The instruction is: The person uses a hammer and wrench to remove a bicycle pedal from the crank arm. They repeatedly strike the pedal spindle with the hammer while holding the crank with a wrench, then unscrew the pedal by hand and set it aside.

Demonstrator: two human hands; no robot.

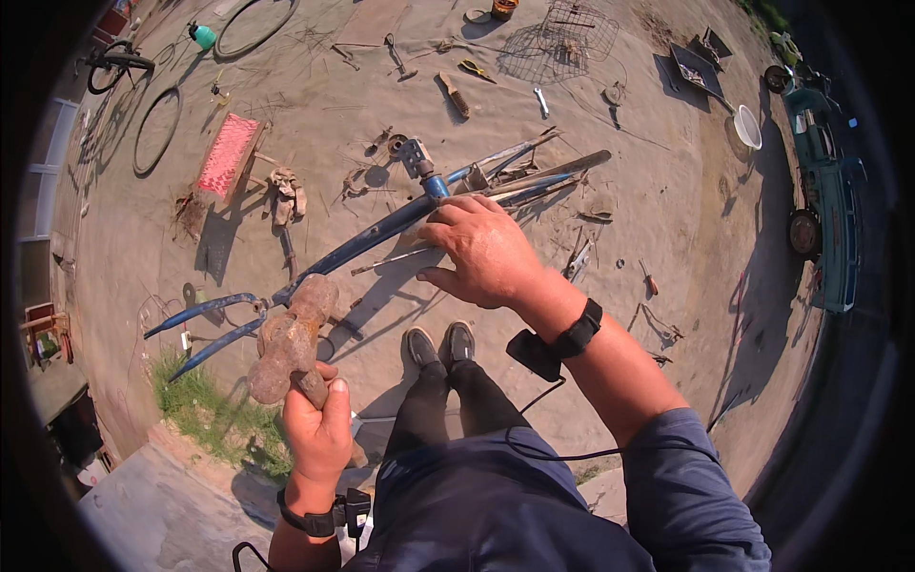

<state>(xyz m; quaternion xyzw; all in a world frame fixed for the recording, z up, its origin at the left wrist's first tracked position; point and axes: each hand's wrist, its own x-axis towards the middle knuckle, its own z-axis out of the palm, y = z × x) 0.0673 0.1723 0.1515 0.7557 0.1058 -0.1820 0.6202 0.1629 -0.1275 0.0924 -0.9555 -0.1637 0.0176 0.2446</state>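
Note:
In my left hand [318, 437], closed around the handle, is a hammer with a rusty, rounded head [295, 334]. The hammer head is raised and overlaps the front of a blue bicycle frame [367, 238] in my view. My right hand [486, 250] lies palm down over the frame, beside the upright blue tube with a metal clamp on top [416, 157]. Its fingers bend over the tubing, and the thumb is apart; the palm side is hidden. The frame's fork [212, 310] points to the lower left, and its rear stays [538, 186] reach right.
Pliers [477, 71], a brush [454, 95], a wrench [541, 102] and a screwdriver [649, 278] lie on the ground. A pink-topped stool [229, 153] stands left. Farther off are a wire basket [572, 43], a white basin [747, 128] and a green vehicle [834, 210].

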